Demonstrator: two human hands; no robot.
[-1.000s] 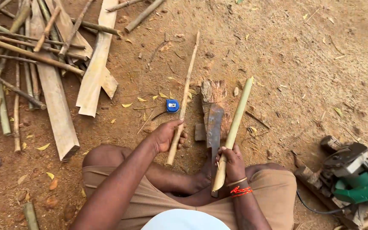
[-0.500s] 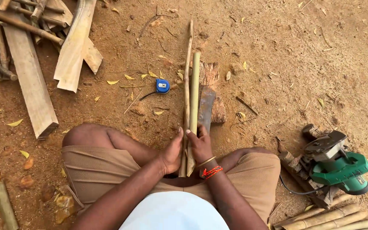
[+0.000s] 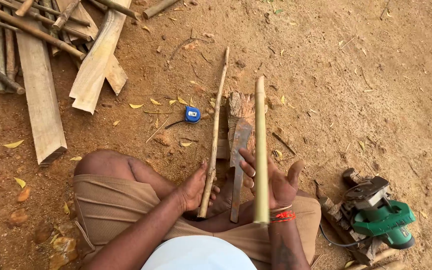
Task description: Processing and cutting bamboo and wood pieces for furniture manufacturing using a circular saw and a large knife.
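Wooden planks [image 3: 41, 100] lie in a pile on the bare ground [image 3: 366, 75], far left. A green circular saw [image 3: 381, 215] rests beside the person's right knee. The right hand [image 3: 273, 182] carries a pale bamboo stick [image 3: 260, 150] across its open palm, fingers spread. The left hand [image 3: 196, 187] has its fingers wrapped around a thin brown stick [image 3: 213, 135]. Between both sticks lies a rusty blade [image 3: 238, 155]. A small blue tape measure [image 3: 192, 114] sits further ahead. No container is visible.
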